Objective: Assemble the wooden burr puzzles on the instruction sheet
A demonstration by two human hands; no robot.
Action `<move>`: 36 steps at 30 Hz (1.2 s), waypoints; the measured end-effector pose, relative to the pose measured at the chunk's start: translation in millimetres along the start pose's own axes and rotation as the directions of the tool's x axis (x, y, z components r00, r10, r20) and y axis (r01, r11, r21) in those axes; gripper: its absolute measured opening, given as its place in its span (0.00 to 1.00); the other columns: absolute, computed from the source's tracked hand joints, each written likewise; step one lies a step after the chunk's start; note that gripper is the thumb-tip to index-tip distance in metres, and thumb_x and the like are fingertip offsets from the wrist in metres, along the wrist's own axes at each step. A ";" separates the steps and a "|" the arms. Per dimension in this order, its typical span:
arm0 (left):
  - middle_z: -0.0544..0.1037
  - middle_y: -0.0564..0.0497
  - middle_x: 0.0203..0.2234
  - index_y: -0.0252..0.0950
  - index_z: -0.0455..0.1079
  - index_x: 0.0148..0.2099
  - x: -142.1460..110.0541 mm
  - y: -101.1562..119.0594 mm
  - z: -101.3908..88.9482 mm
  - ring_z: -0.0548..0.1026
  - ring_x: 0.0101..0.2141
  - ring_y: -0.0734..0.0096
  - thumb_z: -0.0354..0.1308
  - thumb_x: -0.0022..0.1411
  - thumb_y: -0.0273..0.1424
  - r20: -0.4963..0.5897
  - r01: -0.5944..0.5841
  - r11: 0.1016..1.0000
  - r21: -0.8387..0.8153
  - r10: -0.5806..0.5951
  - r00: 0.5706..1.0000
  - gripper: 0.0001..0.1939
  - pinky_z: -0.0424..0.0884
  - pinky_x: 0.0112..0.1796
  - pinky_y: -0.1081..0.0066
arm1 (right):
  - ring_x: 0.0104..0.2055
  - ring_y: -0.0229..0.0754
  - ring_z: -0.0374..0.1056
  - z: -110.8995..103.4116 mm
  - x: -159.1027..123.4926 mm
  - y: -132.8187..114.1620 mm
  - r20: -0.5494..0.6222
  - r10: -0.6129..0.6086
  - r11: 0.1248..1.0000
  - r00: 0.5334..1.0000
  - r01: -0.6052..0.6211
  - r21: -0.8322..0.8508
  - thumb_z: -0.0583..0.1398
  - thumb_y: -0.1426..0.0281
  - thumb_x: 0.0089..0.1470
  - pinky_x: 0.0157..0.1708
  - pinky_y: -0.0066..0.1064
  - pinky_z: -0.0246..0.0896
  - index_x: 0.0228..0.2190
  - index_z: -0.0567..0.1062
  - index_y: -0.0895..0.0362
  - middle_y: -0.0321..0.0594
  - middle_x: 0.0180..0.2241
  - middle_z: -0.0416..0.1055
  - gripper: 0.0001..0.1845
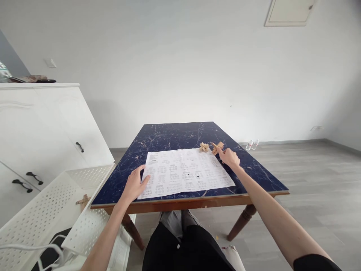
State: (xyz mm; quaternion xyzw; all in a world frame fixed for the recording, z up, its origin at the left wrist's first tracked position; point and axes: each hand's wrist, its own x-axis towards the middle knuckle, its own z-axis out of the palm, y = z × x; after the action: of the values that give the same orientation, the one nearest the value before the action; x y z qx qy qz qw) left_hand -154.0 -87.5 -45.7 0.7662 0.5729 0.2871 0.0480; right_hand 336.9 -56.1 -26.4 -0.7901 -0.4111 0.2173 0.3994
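A white printed instruction sheet (183, 171) lies spread on the blue marbled table (175, 133), covered in small diagrams too faint to read. My left hand (134, 185) rests at the sheet's left edge, thumb and fingers apart, the thumb over the paper. At the sheet's far right corner sits one wooden burr puzzle (204, 147). Just right of it, a second wooden burr puzzle (219, 147) is in the grasp of my right hand (229, 157), index finger stretched across it. The undersides of the right fingers are partly hidden.
Left of the table stands a white perforated bin (53, 195) with a wooden piece (84, 200) and a white cable (34, 247). Behind it is a white cabinet (47, 120). Two bottles (252, 145) stand on the floor by the wall.
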 end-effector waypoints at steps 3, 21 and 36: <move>0.75 0.37 0.65 0.37 0.66 0.67 0.0 0.5 -0.9 0.71 0.66 0.41 0.54 0.70 0.45 -0.008 0.000 1.000 0.002 0.000 1.000 0.29 0.68 0.64 0.44 | 0.54 0.50 0.76 0.2 6.4 -4.1 0.043 0.013 1.000 0.999 -0.012 -0.008 0.64 0.62 0.71 0.53 0.47 0.76 0.58 0.76 0.54 0.47 0.59 0.74 0.18; 0.69 0.43 0.70 0.44 0.61 0.72 -13.6 79.0 -12.6 0.65 0.70 0.47 0.57 0.73 0.49 0.055 -0.191 0.974 -0.126 0.199 0.979 0.32 0.60 0.70 0.49 | 0.22 0.40 0.70 5.1 -139.8 -42.6 0.437 -0.475 0.843 0.764 0.253 0.475 0.58 0.44 0.67 0.24 0.31 0.64 0.28 0.75 0.53 0.36 0.23 0.73 0.28; 0.72 0.41 0.67 0.44 0.58 0.72 -15.0 148.7 -19.0 0.73 0.63 0.45 0.78 0.54 0.44 0.161 -0.212 0.820 -0.531 0.343 0.925 0.50 0.69 0.63 0.48 | 0.21 0.37 0.66 9.2 -192.2 -67.6 0.655 -0.551 0.812 0.517 0.153 0.563 0.57 0.46 0.68 0.25 0.31 0.60 0.25 0.69 0.53 0.33 0.19 0.69 0.28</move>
State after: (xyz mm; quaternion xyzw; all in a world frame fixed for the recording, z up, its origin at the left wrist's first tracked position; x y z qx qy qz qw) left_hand -39.7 -156.3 24.2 0.8321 0.3483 0.3321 0.2755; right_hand 189.5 -187.0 25.7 -0.3931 -0.6400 0.5428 0.3758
